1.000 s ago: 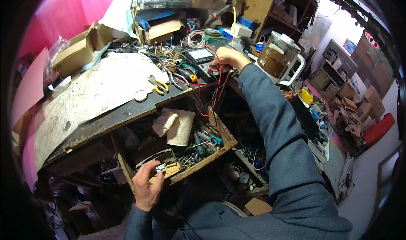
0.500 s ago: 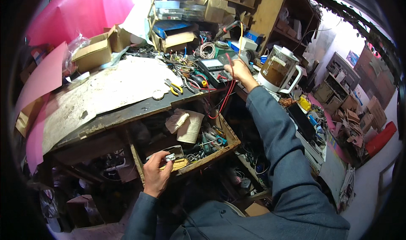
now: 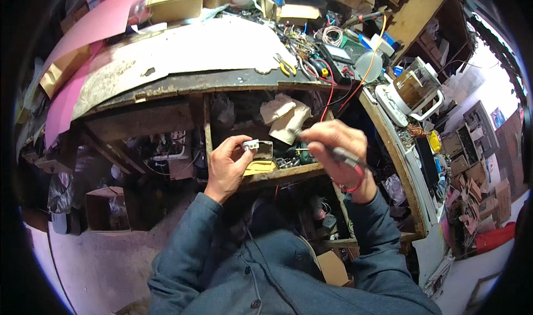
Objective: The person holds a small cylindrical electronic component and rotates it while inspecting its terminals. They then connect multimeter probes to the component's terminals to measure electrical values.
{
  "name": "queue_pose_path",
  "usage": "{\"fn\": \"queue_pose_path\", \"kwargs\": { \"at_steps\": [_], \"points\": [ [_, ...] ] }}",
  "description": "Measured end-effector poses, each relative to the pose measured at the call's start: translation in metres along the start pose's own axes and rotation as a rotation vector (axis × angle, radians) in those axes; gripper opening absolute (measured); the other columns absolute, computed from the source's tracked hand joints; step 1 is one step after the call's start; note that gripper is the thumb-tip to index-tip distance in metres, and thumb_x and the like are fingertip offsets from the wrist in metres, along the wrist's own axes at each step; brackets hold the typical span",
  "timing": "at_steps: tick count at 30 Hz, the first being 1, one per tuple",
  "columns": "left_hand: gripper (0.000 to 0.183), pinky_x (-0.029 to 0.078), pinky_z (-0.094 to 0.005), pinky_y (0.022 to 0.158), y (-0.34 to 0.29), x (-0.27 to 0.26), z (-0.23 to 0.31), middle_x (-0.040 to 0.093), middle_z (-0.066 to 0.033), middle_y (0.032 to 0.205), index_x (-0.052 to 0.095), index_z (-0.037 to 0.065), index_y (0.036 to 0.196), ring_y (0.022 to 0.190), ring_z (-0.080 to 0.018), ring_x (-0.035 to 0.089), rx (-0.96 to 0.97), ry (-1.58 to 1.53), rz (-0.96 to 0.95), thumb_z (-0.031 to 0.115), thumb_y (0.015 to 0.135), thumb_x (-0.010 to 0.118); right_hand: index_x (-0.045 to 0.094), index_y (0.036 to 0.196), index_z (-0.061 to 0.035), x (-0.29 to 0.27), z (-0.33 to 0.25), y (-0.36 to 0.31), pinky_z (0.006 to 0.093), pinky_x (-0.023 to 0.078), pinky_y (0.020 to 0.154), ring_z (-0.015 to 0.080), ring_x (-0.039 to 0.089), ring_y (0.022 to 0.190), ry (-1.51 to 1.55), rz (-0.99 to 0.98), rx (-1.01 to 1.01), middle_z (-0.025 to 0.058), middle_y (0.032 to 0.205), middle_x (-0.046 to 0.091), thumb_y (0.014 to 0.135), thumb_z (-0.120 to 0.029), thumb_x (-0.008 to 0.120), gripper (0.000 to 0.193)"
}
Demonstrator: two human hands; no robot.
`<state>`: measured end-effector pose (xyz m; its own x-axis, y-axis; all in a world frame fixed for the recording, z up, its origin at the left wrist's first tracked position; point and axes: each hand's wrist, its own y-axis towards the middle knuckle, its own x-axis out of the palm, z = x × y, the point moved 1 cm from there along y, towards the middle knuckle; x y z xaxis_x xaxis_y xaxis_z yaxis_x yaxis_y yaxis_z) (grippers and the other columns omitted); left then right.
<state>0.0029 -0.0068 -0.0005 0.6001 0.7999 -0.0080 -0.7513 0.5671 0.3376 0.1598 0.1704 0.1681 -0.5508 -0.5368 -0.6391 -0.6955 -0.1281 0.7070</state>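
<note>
Over the open drawer, my left hand (image 3: 226,169) pinches a small white plastic block (image 3: 251,144) with dark openings, like a connector, between thumb and fingertips. To its right, my right hand (image 3: 347,148) is closed round a slim dark test probe (image 3: 345,156), smeared by motion. The probe's blurred end points left toward the white block, with space between them. A red lead (image 3: 353,188) loops below that hand by the wrist. On the bench behind lies a multimeter (image 3: 337,53) with a lit-looking display and red leads near it.
The wooden drawer (image 3: 294,175) holds screwdrivers, a yellow item (image 3: 260,166) and crumpled paper (image 3: 290,120). Yellow-handled pliers (image 3: 287,67) and tangled wires lie on the bench. At right stands a glass kettle (image 3: 413,87) on a white base. An orange cable (image 3: 367,73) hangs off the bench.
My right hand has come from the multimeter on the bench back toward me, now carrying the probe. My left hand keeps the white block. The view has tilted down.
</note>
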Motion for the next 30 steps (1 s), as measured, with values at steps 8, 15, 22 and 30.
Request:
{"fn": "queue_pose_path", "kwargs": {
  "at_steps": [8,15,22,30],
  "points": [
    [0.028,0.062,-0.0315,0.092,-0.001,0.001,-0.004,0.074,-0.0089,0.114,0.070,-0.001,0.123,0.103,-0.0170,0.075,0.019,-0.066,0.008,0.001,0.096,0.075,0.078,0.108,-0.0005,0.044,-0.011,-0.019,0.0357,0.062,0.077,0.0291,0.077,0.088,0.032,-0.082,0.036,0.0158,0.102,0.077,0.084,0.006,0.080,0.025],
    [0.031,0.060,-0.0309,0.097,-0.003,0.002,-0.003,0.072,-0.0090,0.120,0.068,-0.002,0.128,0.110,-0.0162,0.073,0.064,-0.059,-0.013,-0.003,0.097,0.073,0.075,0.109,-0.0020,0.053,-0.019,-0.026,0.0380,0.062,0.073,0.0304,0.076,0.084,-0.048,-0.055,-0.033,0.0151,0.100,0.075,0.081,0.003,0.083,0.030],
    [0.034,0.061,-0.0335,0.099,-0.005,0.003,0.003,0.071,-0.0111,0.121,0.069,0.000,0.124,0.111,-0.0207,0.073,0.142,-0.037,-0.007,-0.006,0.091,0.074,0.073,0.106,0.0009,0.056,-0.016,-0.031,0.0355,0.064,0.066,0.0292,0.077,0.077,-0.088,-0.044,-0.167,0.0172,0.099,0.076,0.083,-0.002,0.086,0.027],
    [0.034,0.061,-0.0341,0.100,-0.004,0.003,0.005,0.071,-0.0119,0.122,0.069,0.000,0.123,0.113,-0.0219,0.073,0.176,-0.008,-0.015,-0.007,0.090,0.074,0.074,0.110,0.0011,0.061,-0.011,-0.033,0.0352,0.064,0.066,0.0288,0.077,0.078,-0.086,-0.075,-0.159,0.0168,0.100,0.076,0.084,-0.004,0.086,0.029]
  ]
}}
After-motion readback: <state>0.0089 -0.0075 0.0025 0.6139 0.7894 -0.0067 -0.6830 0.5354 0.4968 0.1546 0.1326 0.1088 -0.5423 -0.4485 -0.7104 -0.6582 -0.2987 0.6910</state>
